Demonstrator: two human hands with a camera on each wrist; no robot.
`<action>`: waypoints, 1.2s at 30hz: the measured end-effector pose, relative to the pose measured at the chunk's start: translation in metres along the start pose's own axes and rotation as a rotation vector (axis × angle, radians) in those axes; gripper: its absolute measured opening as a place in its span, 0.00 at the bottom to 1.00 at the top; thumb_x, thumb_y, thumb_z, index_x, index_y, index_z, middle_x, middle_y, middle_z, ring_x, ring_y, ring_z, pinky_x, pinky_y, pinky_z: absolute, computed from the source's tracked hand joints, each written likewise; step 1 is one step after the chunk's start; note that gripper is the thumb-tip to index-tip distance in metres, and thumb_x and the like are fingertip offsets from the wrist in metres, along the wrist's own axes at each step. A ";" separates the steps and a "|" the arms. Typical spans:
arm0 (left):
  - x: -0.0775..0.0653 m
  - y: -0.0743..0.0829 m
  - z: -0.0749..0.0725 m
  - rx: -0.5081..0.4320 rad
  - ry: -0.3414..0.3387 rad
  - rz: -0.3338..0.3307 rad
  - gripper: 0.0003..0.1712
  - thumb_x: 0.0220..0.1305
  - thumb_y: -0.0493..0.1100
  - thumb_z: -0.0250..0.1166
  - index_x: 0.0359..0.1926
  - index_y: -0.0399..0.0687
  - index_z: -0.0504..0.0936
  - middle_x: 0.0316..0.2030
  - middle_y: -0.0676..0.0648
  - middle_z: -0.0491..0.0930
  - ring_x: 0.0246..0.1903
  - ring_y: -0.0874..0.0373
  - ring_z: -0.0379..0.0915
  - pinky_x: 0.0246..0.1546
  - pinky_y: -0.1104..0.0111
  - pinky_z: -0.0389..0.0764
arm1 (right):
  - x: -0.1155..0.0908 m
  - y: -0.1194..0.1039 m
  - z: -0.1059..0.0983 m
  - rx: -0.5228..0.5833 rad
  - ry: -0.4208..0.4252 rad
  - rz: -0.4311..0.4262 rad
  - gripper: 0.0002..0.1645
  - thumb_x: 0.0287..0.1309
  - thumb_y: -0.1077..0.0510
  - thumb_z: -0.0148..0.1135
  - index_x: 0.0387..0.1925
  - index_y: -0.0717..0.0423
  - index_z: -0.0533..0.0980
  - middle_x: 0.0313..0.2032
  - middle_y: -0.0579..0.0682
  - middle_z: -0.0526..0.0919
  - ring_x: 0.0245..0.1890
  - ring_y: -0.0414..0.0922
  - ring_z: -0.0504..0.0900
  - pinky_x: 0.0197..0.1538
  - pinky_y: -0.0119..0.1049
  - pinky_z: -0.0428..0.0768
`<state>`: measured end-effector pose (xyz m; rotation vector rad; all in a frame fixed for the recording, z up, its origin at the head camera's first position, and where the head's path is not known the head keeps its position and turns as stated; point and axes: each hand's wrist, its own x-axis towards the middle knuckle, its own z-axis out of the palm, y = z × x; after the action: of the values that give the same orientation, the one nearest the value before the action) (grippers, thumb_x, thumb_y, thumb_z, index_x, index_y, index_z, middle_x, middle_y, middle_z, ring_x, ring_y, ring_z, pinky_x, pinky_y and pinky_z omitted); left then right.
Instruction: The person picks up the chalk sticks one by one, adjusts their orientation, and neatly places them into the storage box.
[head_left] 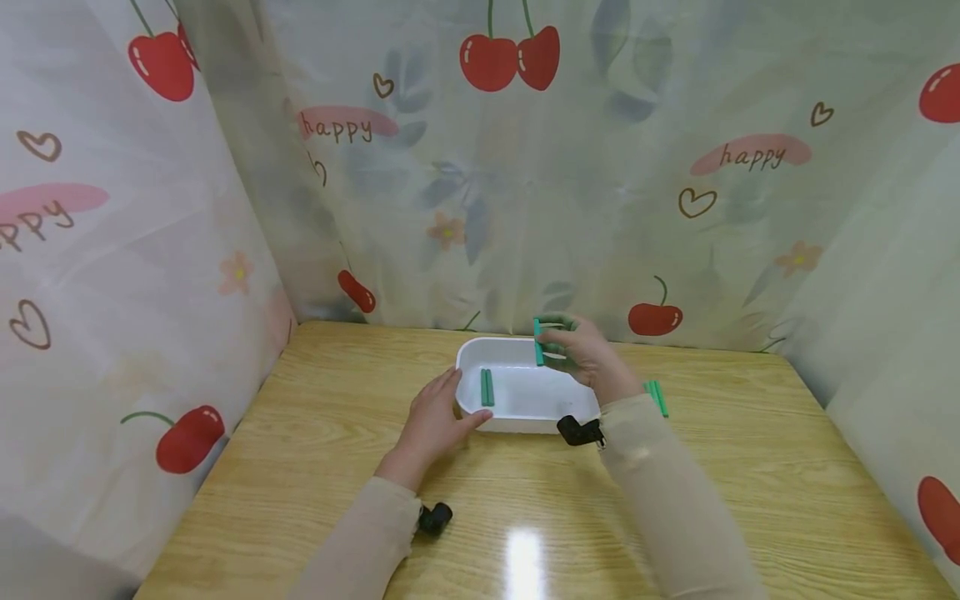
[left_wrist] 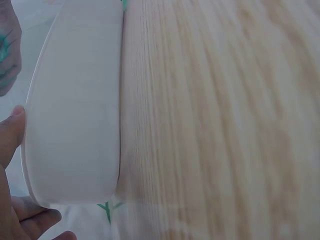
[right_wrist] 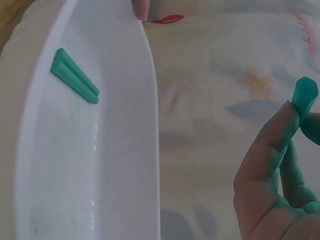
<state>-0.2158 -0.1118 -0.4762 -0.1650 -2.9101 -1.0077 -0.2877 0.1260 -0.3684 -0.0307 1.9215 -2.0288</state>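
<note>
My right hand (head_left: 581,350) pinches a green chalk stick (head_left: 538,342) between thumb and fingertips, held upright above the back of a white tray (head_left: 517,426). Green dust colours those fingers (right_wrist: 267,145), and the right wrist view shows the stick's rounded end (right_wrist: 306,89). On the tray's floor, toward its left end, two more green chalk sticks (head_left: 487,387) lie side by side. My left hand (head_left: 433,421) holds the tray's left end, with the thumb at the front rim and the other fingers along the end wall.
Several green sticks (head_left: 657,398) lie on the wooden table (head_left: 525,500) to the right of the tray, partly hidden by the right wrist. A cherry-printed cloth (head_left: 525,208) hangs close behind the tray, and more cloth stands at both sides.
</note>
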 end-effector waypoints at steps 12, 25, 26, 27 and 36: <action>0.000 0.001 -0.001 0.005 0.002 0.008 0.55 0.59 0.68 0.68 0.76 0.41 0.59 0.75 0.42 0.59 0.74 0.43 0.53 0.72 0.47 0.55 | 0.029 0.037 0.014 -0.012 0.057 0.085 0.26 0.63 0.69 0.59 0.62 0.64 0.70 0.42 0.52 0.75 0.37 0.45 0.79 0.40 0.36 0.83; 0.000 0.001 -0.002 0.036 0.001 0.013 0.56 0.59 0.71 0.66 0.76 0.42 0.59 0.75 0.42 0.59 0.74 0.44 0.53 0.72 0.48 0.56 | 0.053 0.071 0.024 -0.088 0.109 0.134 0.15 0.54 0.71 0.64 0.44 0.66 0.76 0.34 0.49 0.79 0.31 0.41 0.80 0.35 0.32 0.82; 0.000 0.001 -0.002 0.036 0.002 0.017 0.56 0.59 0.71 0.66 0.76 0.41 0.59 0.75 0.42 0.59 0.73 0.43 0.53 0.72 0.47 0.56 | 0.055 0.073 0.025 -0.113 0.120 0.134 0.14 0.53 0.71 0.65 0.43 0.65 0.76 0.34 0.49 0.78 0.31 0.41 0.79 0.35 0.31 0.81; -0.001 0.001 -0.002 0.037 0.001 0.015 0.56 0.59 0.71 0.66 0.76 0.42 0.59 0.75 0.42 0.59 0.74 0.44 0.53 0.72 0.48 0.56 | 0.056 0.075 0.025 -0.138 0.126 0.135 0.14 0.52 0.70 0.66 0.43 0.65 0.76 0.35 0.49 0.78 0.32 0.42 0.78 0.35 0.31 0.80; -0.002 0.001 -0.003 0.032 0.002 0.026 0.55 0.60 0.69 0.66 0.76 0.41 0.59 0.75 0.41 0.59 0.73 0.43 0.53 0.72 0.48 0.56 | 0.061 0.085 0.033 -0.325 0.151 0.104 0.13 0.49 0.70 0.68 0.39 0.66 0.77 0.40 0.53 0.75 0.38 0.47 0.72 0.43 0.36 0.72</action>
<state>-0.2139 -0.1124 -0.4733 -0.1993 -2.9120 -0.9569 -0.3171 0.0767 -0.4617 0.1439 2.2772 -1.6778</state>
